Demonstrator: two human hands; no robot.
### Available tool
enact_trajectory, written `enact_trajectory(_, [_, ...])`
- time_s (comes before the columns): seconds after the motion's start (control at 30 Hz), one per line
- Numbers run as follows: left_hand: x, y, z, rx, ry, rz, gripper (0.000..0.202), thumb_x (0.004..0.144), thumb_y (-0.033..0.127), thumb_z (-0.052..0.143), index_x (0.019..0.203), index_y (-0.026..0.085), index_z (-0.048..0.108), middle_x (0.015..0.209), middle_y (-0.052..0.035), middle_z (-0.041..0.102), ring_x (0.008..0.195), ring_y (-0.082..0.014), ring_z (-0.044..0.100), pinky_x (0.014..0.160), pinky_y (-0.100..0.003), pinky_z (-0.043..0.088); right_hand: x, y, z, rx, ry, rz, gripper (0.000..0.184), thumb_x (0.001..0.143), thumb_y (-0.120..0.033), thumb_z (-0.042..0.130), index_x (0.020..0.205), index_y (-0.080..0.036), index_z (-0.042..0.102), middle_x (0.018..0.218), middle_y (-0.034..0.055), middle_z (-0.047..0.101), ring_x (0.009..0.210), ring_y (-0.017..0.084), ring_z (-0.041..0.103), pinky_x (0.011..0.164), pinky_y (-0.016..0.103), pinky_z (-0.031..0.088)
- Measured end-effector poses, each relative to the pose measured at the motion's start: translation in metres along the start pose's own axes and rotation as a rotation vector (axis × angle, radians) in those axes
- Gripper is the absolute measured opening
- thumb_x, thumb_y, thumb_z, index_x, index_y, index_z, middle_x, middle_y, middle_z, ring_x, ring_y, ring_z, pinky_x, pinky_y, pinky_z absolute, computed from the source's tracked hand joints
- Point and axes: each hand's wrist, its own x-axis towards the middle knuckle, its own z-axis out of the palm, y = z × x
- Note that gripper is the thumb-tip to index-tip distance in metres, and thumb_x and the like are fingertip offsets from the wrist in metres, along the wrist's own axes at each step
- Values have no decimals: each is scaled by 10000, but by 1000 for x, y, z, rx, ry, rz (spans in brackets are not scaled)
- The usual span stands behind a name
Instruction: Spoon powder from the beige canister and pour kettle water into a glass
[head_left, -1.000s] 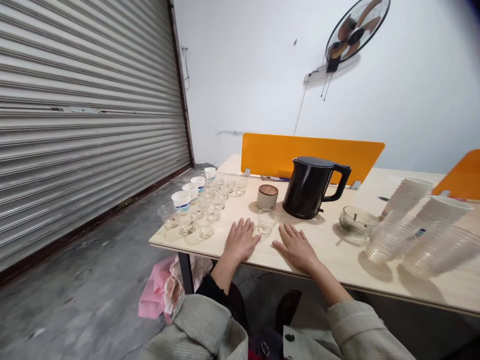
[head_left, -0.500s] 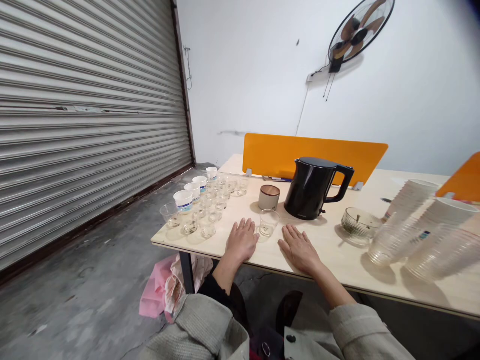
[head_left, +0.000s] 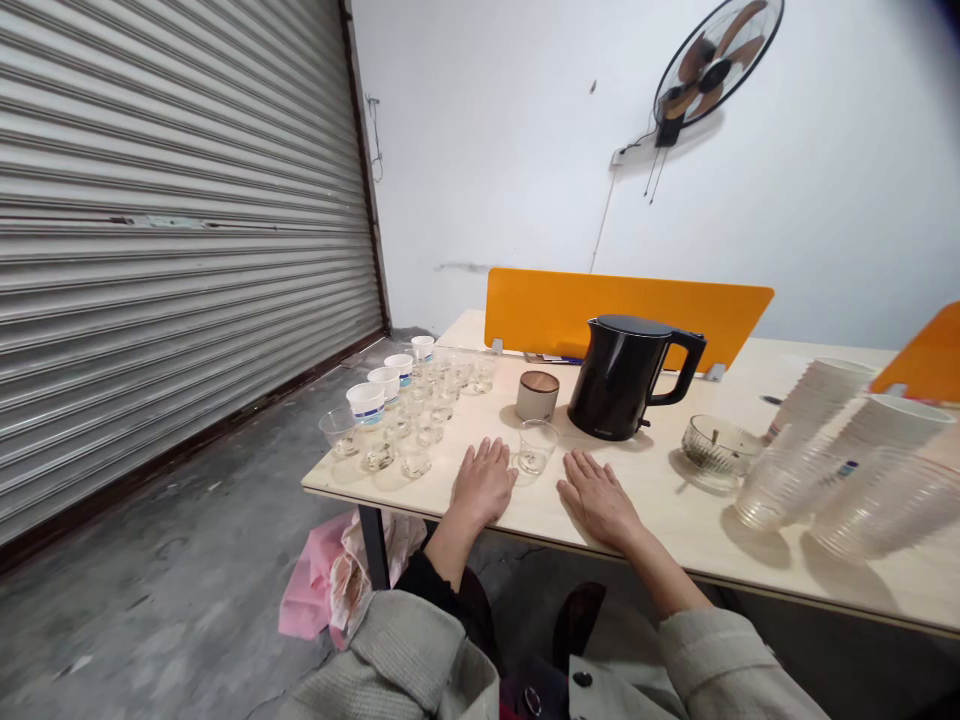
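My left hand point(head_left: 482, 482) lies palm down on the wooden table point(head_left: 652, 520), fingers stretched forward, holding nothing. My right hand point(head_left: 598, 498) rests flat on the same surface, also holding nothing. Between the two stands a clear plastic cup point(head_left: 535, 450) with something small in its bottom, nearest to my left fingertips. Behind that cup sits a grey round canister point(head_left: 538, 398) with a wood-coloured top. A black electric kettle point(head_left: 619, 385) stands beyond my right hand, its handle pointing right.
Several clear cups point(head_left: 416, 460) with bits in them fill the table's left end, beside white paper cups point(head_left: 366, 402). To the right are a glass ashtray point(head_left: 716, 448) and leaning stacks of clear cups point(head_left: 787, 480). An orange divider point(head_left: 547, 300) stands behind the kettle.
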Motion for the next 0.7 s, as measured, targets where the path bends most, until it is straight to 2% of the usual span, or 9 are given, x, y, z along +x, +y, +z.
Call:
enact_trajectory(0.3, [-1, 2, -3, 86, -33, -6, 593, 1071, 413, 262, 1585, 143, 382, 1689, -101, 312, 1581, -293, 228, 1291, -522, 195, 1, 2, 2, -17, 1, -1, 685, 1054, -447, 224, 1632, -85, 291, 1713, 120, 210, 1592, 276, 154, 1275, 521, 158])
enact_trajectory(0.7, [-1, 2, -3, 97, -39, -8, 589, 1069, 413, 259, 1588, 160, 380, 1690, -92, 308, 1578, -290, 238, 1286, -521, 206, 2, 2, 4, -20, 13, 0, 670, 1055, -434, 232, 1628, -95, 301, 1708, 133, 229, 1590, 271, 165, 1273, 519, 162])
